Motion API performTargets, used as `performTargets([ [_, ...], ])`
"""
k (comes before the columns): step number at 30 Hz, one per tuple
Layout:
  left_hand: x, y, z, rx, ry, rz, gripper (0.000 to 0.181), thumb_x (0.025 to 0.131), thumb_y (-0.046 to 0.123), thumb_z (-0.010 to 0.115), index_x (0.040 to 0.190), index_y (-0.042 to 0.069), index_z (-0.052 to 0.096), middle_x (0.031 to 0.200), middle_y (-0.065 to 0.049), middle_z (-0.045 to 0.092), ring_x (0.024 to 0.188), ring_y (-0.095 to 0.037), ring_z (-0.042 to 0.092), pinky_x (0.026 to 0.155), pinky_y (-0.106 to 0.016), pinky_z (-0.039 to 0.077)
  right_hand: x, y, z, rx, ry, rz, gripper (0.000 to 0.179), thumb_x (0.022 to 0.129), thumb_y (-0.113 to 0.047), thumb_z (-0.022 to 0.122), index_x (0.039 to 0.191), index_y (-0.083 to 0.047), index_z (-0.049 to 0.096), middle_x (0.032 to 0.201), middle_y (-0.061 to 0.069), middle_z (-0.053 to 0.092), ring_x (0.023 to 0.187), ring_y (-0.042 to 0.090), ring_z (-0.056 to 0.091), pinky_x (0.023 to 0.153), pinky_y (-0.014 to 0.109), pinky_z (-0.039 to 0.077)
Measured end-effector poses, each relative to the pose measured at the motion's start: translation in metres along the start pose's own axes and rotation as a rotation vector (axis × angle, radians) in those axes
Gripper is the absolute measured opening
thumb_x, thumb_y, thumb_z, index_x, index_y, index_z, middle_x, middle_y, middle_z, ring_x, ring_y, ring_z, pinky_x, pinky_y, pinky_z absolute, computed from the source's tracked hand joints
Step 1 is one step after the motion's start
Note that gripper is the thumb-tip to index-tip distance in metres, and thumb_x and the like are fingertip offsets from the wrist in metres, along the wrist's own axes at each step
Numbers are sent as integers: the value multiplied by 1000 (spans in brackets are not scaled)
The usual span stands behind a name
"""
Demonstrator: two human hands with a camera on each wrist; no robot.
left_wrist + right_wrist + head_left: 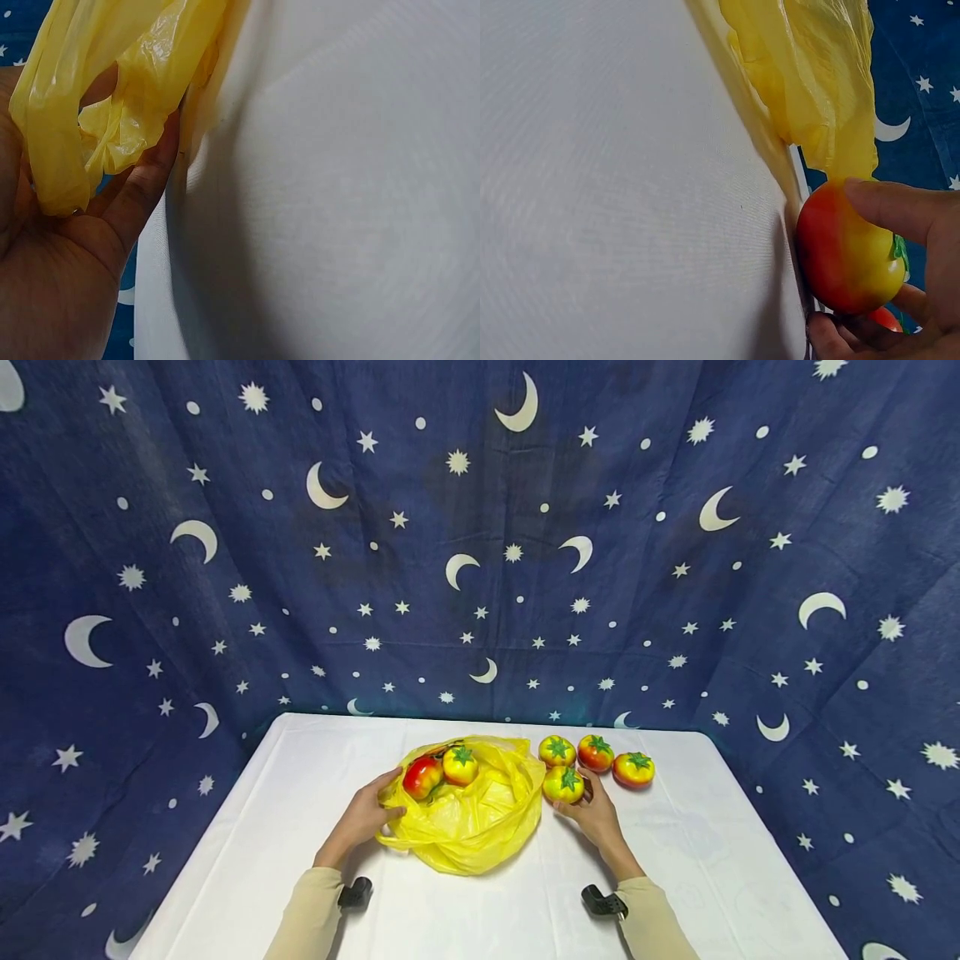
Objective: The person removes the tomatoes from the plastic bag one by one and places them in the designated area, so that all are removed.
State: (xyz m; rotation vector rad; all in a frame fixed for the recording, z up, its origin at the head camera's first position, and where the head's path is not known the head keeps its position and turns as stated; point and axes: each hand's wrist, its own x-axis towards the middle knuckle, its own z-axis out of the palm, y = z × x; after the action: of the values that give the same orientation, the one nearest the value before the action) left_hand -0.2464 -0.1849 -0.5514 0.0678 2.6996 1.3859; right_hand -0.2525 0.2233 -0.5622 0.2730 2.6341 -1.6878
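Head view: one red-yellow fruit (562, 786) at the right edge of the yellow bag (471, 852), grasped between thumb and fingers of the right hand (597, 817). Left hand (363, 817) grips opposite rim, presumably to keep the mouth spread; two fruits (422, 777) lie inside, three loose fruits (596, 755) outside on white cloth (675, 860).
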Motion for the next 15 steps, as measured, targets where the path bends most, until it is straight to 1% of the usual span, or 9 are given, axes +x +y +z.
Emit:
performTargets([
  [3,1,0,0,1,-2,-3,76,81,6,74,150,14,42,155,-16,40,145,-41,32,119,-60,24,-1,0,-1,3,0,-7,89,76,-12,83,150,-8,32,154,25,36,141,41,39,116,49,36],
  [9,1,0,1,4,-3,-14,75,82,5,74,150,15,42,156,-15,40,146,-41,32,119,-59,24,-5,-4,-5,16,11,-41,86,77,-10,81,149,-8,34,153,24,36,145,40,33,120,50,28],
  [15,1,0,1,-2,-4,-9,75,82,5,73,150,14,42,156,-16,39,146,-41,31,119,-59,23,-11,-10,-11,53,41,-84,79,78,-8,80,145,-8,39,152,22,38,145,39,33,120,51,30],
])
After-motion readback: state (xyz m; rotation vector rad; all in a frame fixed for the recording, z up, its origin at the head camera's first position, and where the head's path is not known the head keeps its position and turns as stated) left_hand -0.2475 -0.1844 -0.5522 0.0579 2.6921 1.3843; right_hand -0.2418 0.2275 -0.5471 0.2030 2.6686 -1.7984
